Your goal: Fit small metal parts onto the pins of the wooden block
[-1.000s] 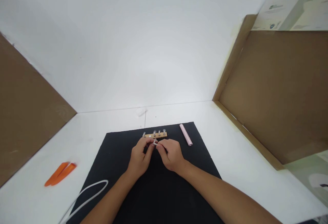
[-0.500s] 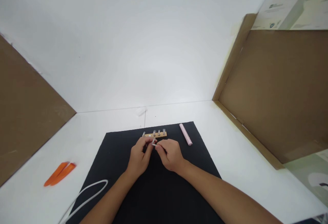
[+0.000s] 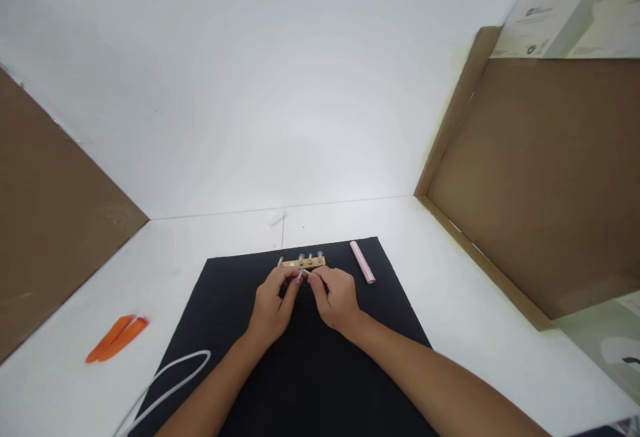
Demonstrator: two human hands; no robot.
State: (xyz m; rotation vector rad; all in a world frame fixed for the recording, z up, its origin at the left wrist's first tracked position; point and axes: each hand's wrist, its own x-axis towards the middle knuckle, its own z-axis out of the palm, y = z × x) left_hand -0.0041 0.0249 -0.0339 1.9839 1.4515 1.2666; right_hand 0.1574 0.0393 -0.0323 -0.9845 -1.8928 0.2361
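Note:
Over the black mat [image 3: 310,383], my left hand [image 3: 271,305] is closed in a pinch on a small clear piece [image 3: 300,277], mostly covered by the fingertips. My right hand [image 3: 337,298] pinches a thin white stick [image 3: 307,272], its tip touching or very near that piece; the exact contact is too small to tell. Just beyond my fingers lies a narrow wooden strip [image 3: 315,263] carrying several small clear, shiny upright pieces. My left fingers hide part of its front edge.
A pink rolled tube [image 3: 363,262] lies on the mat's far right. To the left, an orange object [image 3: 117,339] rests on the white table [image 3: 175,283], and a white cable [image 3: 185,358] loops onto the mat. Cardboard panels [image 3: 540,170] stand at both sides before a white wall [image 3: 280,90].
My right hand has shifted slightly away from me, and the white stick is now tilted at a different angle, higher against the small piece. My left hand has barely moved.

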